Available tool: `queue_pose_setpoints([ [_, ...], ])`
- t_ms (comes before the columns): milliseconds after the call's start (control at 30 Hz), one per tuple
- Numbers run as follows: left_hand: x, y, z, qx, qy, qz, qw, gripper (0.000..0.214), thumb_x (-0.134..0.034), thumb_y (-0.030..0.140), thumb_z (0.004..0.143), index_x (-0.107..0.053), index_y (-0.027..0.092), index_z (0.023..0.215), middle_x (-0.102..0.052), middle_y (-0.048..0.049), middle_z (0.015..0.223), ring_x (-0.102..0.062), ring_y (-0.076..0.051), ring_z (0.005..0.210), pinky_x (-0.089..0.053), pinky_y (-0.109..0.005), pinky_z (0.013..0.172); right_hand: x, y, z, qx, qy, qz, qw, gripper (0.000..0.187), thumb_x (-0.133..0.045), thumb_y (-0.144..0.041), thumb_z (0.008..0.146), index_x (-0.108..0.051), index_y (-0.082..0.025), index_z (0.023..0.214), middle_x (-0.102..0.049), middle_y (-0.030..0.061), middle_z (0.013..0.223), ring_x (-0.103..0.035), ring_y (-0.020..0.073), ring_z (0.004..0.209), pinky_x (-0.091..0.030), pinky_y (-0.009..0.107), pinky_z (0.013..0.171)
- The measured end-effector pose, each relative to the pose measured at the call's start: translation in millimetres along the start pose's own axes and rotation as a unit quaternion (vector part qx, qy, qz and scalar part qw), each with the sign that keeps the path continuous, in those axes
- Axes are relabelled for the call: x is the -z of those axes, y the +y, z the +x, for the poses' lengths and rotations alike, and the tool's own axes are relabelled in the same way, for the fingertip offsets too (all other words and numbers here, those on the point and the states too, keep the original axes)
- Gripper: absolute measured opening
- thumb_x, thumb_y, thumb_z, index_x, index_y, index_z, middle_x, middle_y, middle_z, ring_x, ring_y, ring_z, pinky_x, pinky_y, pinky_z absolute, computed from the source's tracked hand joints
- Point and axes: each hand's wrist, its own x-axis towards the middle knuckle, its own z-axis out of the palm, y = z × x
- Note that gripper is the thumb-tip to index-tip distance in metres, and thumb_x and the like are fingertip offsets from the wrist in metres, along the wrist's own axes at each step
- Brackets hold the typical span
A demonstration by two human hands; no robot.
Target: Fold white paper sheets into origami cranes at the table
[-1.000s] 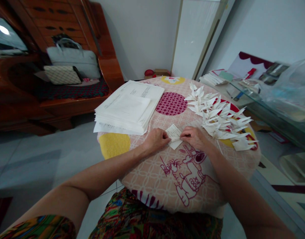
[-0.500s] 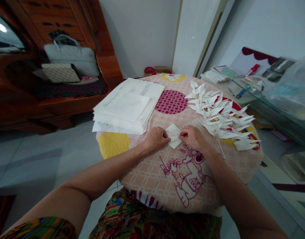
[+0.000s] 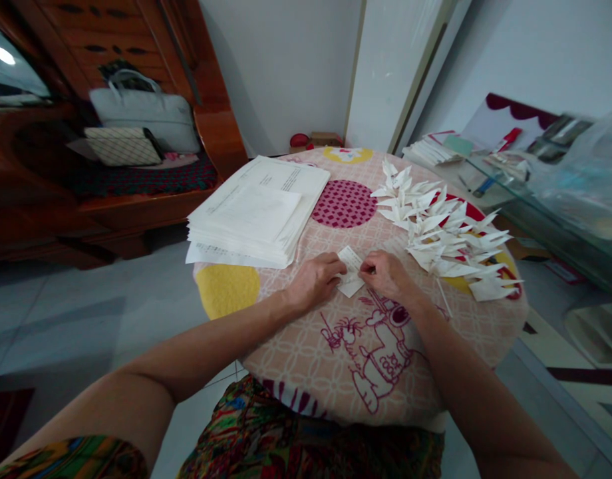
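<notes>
A small piece of folded paper (image 3: 351, 283) with print on it lies on the cloth-covered round table (image 3: 306, 352), one corner pointing away from me. My left hand (image 3: 322, 278) is closed at its left edge, fingertips on the paper. From the right, my right hand (image 3: 386, 271) pinches the opposite edge between thumb and fingers. Beyond my right hand sits a cluster of folded paper cranes (image 3: 446, 233). To the far left of my hands is a thick stack of paper sheets (image 3: 251, 213), some of them printed.
A thin white stick (image 3: 444, 298) lies right of my right arm. Along the right side runs a glass shelf (image 3: 545, 213) with a plastic bag (image 3: 585, 179) and papers (image 3: 433, 148). A wooden bench (image 3: 151, 206) at the left bears a grey bag (image 3: 146, 116).
My left hand has shifted slightly, its fingers reaching a bit farther over the paper's left edge. My right hand stays almost in place.
</notes>
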Motion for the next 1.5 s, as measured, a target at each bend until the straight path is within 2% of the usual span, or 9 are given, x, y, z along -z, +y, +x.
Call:
queue_pose_setpoints([
  [100, -0.8, -2.8, -8.9, -0.075, -0.041, 0.045, 0.995, 0.021, -0.053, 0.007, 0.088, -0.072, 0.015, 0.086, -0.072, -0.0075, 0.089, -0.067, -0.018, 0.085, -0.054, -0.028, 0.075, 1.3, -1.0, 0.3, -0.002, -0.013, -0.015, 1.0, 0.014, -0.065, -0.012, 0.078, -0.069, -0.018, 0.066, -0.066, 0.0053, 0.074, -0.057, 0.0177, 0.074, -0.039, 0.028, 0.068],
  [167, 0.2, -1.9, -18.2, -0.108, -0.059, 0.073, 0.99, 0.022, -0.051, 0.011, 0.092, -0.072, 0.015, 0.099, -0.074, -0.0087, 0.098, -0.069, -0.019, 0.089, -0.057, -0.031, 0.078, 2.3, -1.2, 0.3, 0.0, -0.022, -0.022, 1.0, 0.015, -0.063, -0.013, 0.08, -0.07, -0.018, 0.067, -0.066, 0.0048, 0.074, -0.056, 0.0172, 0.075, -0.038, 0.027, 0.068],
  [267, 0.3, 2.6, -33.2, -0.142, -0.031, 0.089, 0.985, 0.029, -0.047, 0.013, 0.096, -0.067, 0.012, 0.117, -0.072, -0.0126, 0.119, -0.069, -0.02, 0.106, -0.058, -0.034, 0.091, 2.9, -0.8, 0.1, 0.007, -0.024, -0.024, 0.999, 0.016, -0.062, -0.013, 0.08, -0.07, -0.017, 0.067, -0.065, 0.0045, 0.074, -0.055, 0.0168, 0.075, -0.038, 0.027, 0.068],
  [433, -2.3, 10.0, -42.0, -0.134, 0.0, 0.084, 0.987, 0.029, -0.045, 0.014, 0.098, -0.063, 0.011, 0.122, -0.07, -0.0132, 0.122, -0.068, -0.019, 0.112, -0.057, -0.036, 0.098, 1.7, 0.0, 0.4, 0.003, -0.02, -0.023, 1.0, 0.017, -0.061, -0.012, 0.079, -0.071, -0.018, 0.066, -0.065, 0.004, 0.074, -0.054, 0.0163, 0.072, -0.037, 0.027, 0.068],
  [833, -1.4, 11.9, -38.7, -0.14, -0.018, 0.117, 0.983, 0.032, -0.048, 0.012, 0.096, -0.061, 0.008, 0.125, -0.068, -0.0147, 0.126, -0.066, -0.022, 0.112, -0.056, -0.038, 0.099, 11.8, 6.3, -5.9, 0.02, -0.029, 0.045, 0.998, 0.013, -0.066, -0.012, 0.08, -0.075, -0.019, 0.074, -0.069, 0.0033, 0.078, -0.059, 0.0156, 0.074, -0.042, 0.026, 0.071],
  [1000, -5.7, 8.7, -40.6, -0.15, -0.02, 0.139, 0.979, 0.034, -0.048, 0.012, 0.096, -0.059, 0.006, 0.127, -0.065, -0.0164, 0.13, -0.064, -0.023, 0.115, -0.055, -0.038, 0.101, 22.8, 8.8, -11.8, -0.024, -0.021, 0.04, 0.999, 0.009, -0.07, -0.016, 0.079, -0.078, -0.02, 0.077, -0.075, 0.0041, 0.081, -0.063, 0.0161, 0.073, -0.044, 0.027, 0.07],
  [1133, -5.6, 9.0, -41.0, -0.149, -0.022, 0.148, 0.977, 0.035, -0.045, 0.013, 0.096, -0.058, 0.006, 0.128, -0.065, -0.0159, 0.129, -0.063, -0.023, 0.114, -0.054, -0.038, 0.1, 22.1, 14.7, -13.6, -0.083, -0.047, 0.087, 0.992, 0.011, -0.068, -0.018, 0.079, -0.078, -0.02, 0.082, -0.076, 0.0025, 0.076, -0.064, 0.0154, 0.067, -0.043, 0.026, 0.063],
  [1300, 0.8, 15.0, -34.9, -0.131, -0.065, 0.154, 0.977, 0.033, -0.045, 0.016, 0.099, -0.057, 0.008, 0.129, -0.066, -0.0142, 0.123, -0.063, -0.021, 0.109, -0.052, -0.035, 0.098, 22.6, 16.4, -14.1, -0.11, -0.073, 0.114, 0.985, 0.012, -0.065, -0.021, 0.08, -0.075, -0.019, 0.086, -0.073, 0.0005, 0.07, -0.061, 0.0136, 0.06, -0.039, 0.024, 0.056],
  [1500, 7.9, 24.8, -17.8, -0.09, -0.133, 0.187, 0.969, 0.037, -0.048, 0.036, 0.101, -0.055, 0.016, 0.132, -0.065, -0.0094, 0.107, -0.06, -0.023, 0.099, -0.05, -0.035, 0.089, 26.4, 12.3, -13.5, -0.089, -0.095, 0.094, 0.987, 0.011, -0.06, -0.019, 0.082, -0.071, -0.019, 0.082, -0.068, -0.0009, 0.066, -0.056, 0.0124, 0.057, -0.035, 0.024, 0.054],
])
